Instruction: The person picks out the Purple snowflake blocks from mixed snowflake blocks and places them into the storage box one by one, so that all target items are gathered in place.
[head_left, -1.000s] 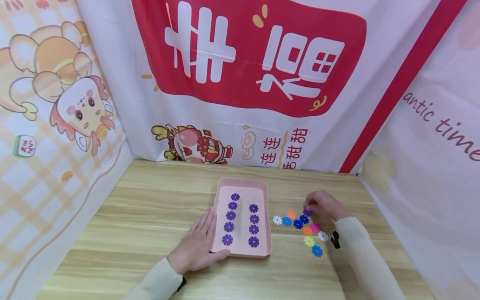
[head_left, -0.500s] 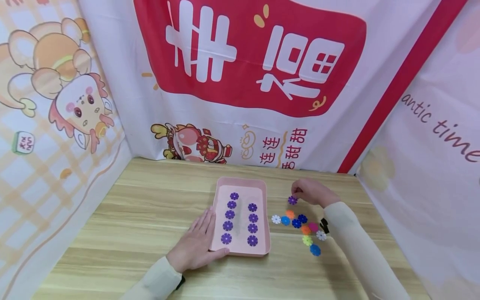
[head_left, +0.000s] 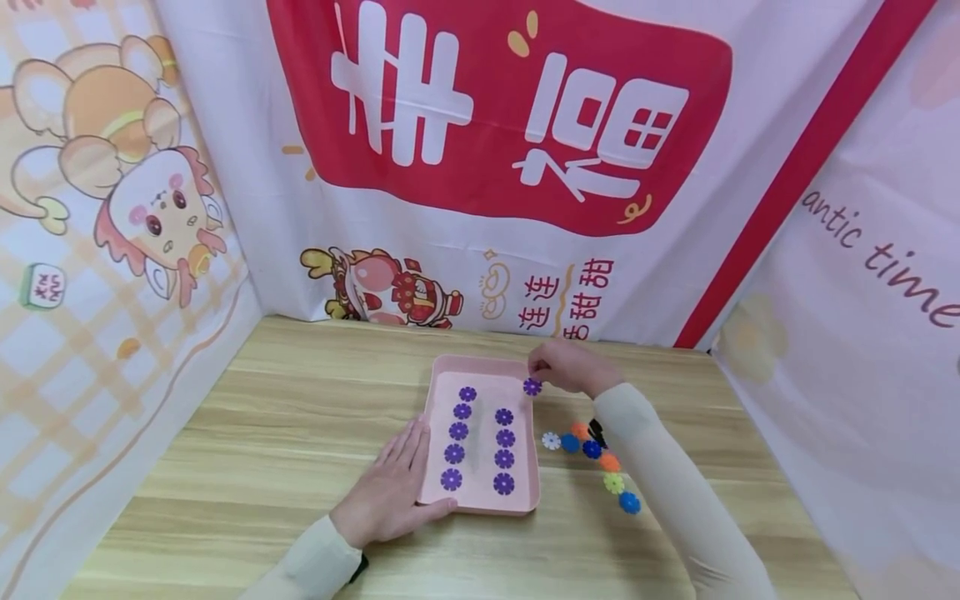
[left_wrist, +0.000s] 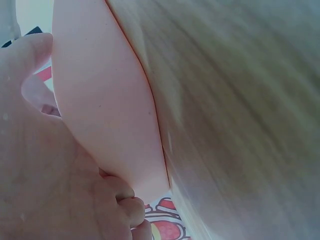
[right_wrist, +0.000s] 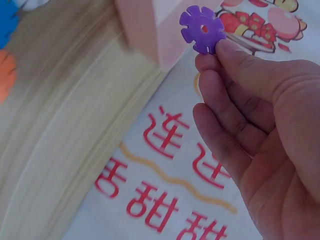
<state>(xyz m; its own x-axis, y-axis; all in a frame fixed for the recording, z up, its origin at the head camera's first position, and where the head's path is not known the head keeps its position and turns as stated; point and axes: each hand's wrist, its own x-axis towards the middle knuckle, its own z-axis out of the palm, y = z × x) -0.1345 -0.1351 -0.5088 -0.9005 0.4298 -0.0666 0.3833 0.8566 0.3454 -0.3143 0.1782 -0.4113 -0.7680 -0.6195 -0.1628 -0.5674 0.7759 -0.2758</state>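
My right hand (head_left: 573,367) pinches a purple snowflake disc (head_left: 532,387) by its edge, over the far right corner of the pink tray (head_left: 480,507). In the right wrist view the disc (right_wrist: 202,29) stands out from thumb and forefinger, with slots round its rim and a small central hole. Two columns of purple discs (head_left: 458,431) lie on the tray floor, the left column longer. My left hand (head_left: 386,492) rests against the tray's left side, fingers straight along the wall and thumb at the near corner. The left wrist view shows this hand (left_wrist: 55,165) touching the tray's outer wall (left_wrist: 105,100).
To the right of the tray lies a loose group of discs, among them a white disc (head_left: 551,441), a yellow-green disc (head_left: 613,482) and a blue disc (head_left: 629,502). My right forearm covers part of it. Printed cloth (head_left: 495,200) hangs behind the wooden table (head_left: 300,400).
My right hand has lifted the purple disc from the loose group and carried it left to the tray's far right corner. The left hand has stayed at the tray's side.
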